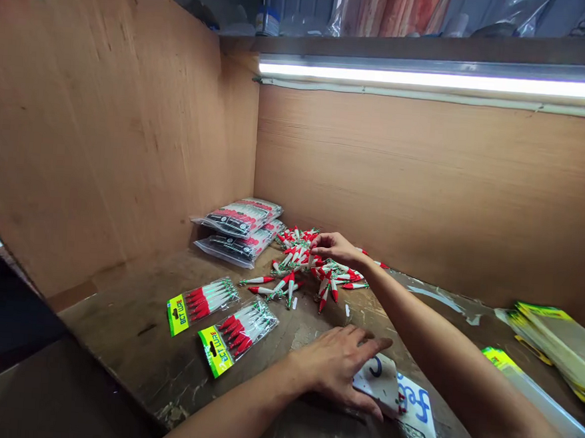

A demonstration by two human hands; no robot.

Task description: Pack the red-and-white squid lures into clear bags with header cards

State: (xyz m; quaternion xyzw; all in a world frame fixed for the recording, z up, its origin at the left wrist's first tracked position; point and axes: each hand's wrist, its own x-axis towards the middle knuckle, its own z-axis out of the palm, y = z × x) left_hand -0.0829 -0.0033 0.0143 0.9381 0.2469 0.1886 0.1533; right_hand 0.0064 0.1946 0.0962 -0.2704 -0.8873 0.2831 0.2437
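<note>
My right hand (338, 247) is above a loose pile of red-and-white fishing lures (336, 273) with green ends. Its fingers are pinched together, and a slim whitish lure (311, 259) seems to hang from the tips, though it blends into the pile. Nearer to me, my left hand (337, 367) straddles the end of a white block (378, 382) marked in blue, fingers on the far side and thumb on the near side. Red bits show at the block's right end. Beside it lies a white label (417, 406) with blue handwriting.
Two filled lure packs (204, 301) (237, 335) with yellow-green headers lie at left. Stacked bags of lures (244, 232) stand in the back corner. Flat header bags (559, 344) lie at right. Wooden walls (427, 162) enclose the table; a light tube (432, 79) runs under the shelf.
</note>
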